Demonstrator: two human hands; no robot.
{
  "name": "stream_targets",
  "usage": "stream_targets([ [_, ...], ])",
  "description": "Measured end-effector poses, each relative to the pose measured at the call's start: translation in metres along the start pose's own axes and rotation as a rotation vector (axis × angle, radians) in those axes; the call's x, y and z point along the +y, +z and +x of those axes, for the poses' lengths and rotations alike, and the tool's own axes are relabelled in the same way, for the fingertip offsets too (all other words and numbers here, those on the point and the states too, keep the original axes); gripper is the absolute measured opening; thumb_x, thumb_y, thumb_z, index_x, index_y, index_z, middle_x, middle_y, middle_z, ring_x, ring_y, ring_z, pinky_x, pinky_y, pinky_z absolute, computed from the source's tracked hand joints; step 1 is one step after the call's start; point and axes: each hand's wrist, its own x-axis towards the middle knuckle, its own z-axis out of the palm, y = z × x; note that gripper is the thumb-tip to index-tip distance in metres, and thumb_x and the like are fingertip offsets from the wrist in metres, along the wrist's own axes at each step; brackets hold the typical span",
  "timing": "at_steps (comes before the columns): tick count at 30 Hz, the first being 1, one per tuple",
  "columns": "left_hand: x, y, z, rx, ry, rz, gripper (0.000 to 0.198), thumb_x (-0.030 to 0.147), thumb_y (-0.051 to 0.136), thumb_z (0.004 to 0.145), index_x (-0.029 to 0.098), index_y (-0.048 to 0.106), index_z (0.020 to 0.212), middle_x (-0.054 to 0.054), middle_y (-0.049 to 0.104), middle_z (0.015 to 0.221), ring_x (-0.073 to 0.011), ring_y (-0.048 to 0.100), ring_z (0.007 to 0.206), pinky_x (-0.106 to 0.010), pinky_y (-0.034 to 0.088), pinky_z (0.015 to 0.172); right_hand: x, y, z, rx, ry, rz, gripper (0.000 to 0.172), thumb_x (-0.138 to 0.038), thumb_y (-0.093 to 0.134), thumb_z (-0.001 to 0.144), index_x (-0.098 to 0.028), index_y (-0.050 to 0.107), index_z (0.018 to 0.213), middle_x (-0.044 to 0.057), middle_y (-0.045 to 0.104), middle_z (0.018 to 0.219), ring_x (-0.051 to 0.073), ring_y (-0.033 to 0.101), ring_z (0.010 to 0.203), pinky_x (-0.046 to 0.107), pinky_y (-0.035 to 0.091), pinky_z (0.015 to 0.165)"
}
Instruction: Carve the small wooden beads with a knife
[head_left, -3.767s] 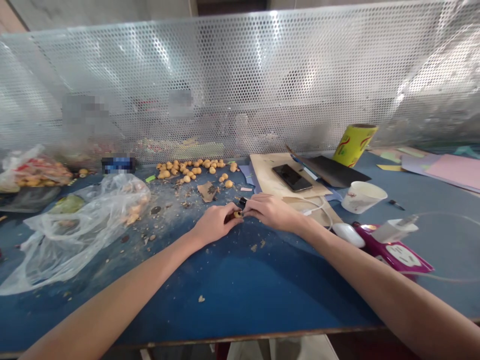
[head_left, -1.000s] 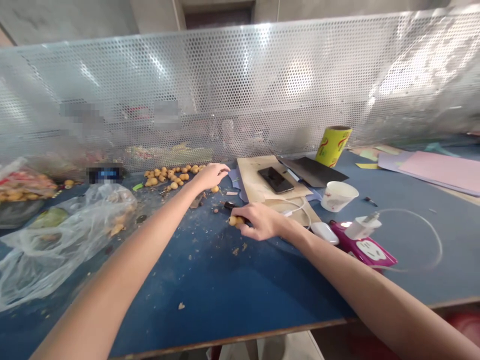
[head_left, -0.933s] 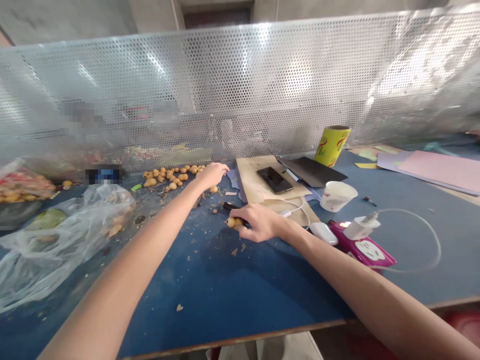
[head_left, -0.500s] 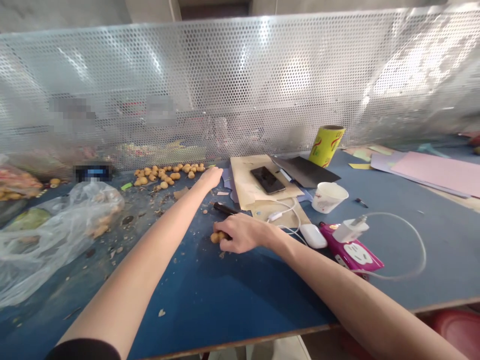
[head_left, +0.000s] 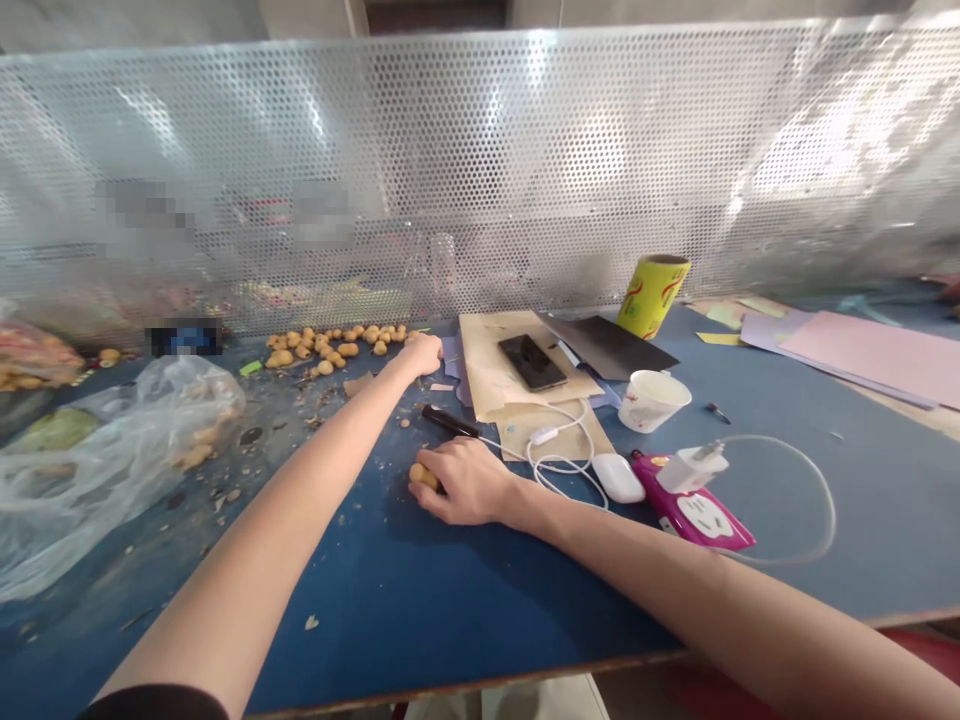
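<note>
cupping a tan lump point(head_left: 422, 477) under the right hand point(head_left: 466, 482), left hand point(head_left: 420, 354) near others point(head_left: 330, 350)

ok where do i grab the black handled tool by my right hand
Take the black-handled tool around the middle of its handle, coming from above on the near side, where the right hand is. It lies flat and slim on the blue tabletop, so fingers can close over it; its tip end is hard to make out.

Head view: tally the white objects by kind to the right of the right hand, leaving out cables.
White cup: 1
White plug charger: 1
White oval device: 1
Total: 3
</note>
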Motion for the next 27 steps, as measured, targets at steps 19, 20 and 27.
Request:
stream_targets([
  [19,0.013,-0.027,-0.066,0.074,0.069,-0.31,0.013,0.021,0.061,0.079,0.014,0.069,0.088,-0.006,0.071,0.084,-0.0174,0.066,0.082,-0.027,0.053,0.079,0.01,-0.001,0.002,0.071,0.043,0.176,0.025,-0.041,0.043,0.096,-0.018,0.054,0.093,0.006,0.067,0.081,0.018,0.062,0.071,0.026,0.035,0.063],
  [20,0.018,-0.029,-0.079,0.059,0.101,-0.345,0.014,0.022,0.059,0.082,0.016,0.067,0.091,-0.004,0.071,0.085,-0.0152,0.066,0.081,-0.025,0.053,0.077,0.012,-0.001,0.003,0.115,0.063,0.23,0.023,-0.038,0.042,0.097,-0.018,0.053,0.098,0.006,0.067,0.084,0.018,0.062,0.073,0.026,0.036,0.064],
  [27,0.044,-0.041,-0.171,0.326,0.206,-0.882,0.019,0.033,0.055,0.09,0.017,0.063,0.097,-0.004,0.068,0.093,-0.0148,0.065,0.086,-0.027,0.055,0.079,0.018,-0.005,0.002,0.289,0.141,0.397,0.02,-0.038,0.041,0.098,-0.019,0.047,0.101,0.003,0.062,0.081,0.016,0.057,0.067,0.025,0.038,0.063],
])
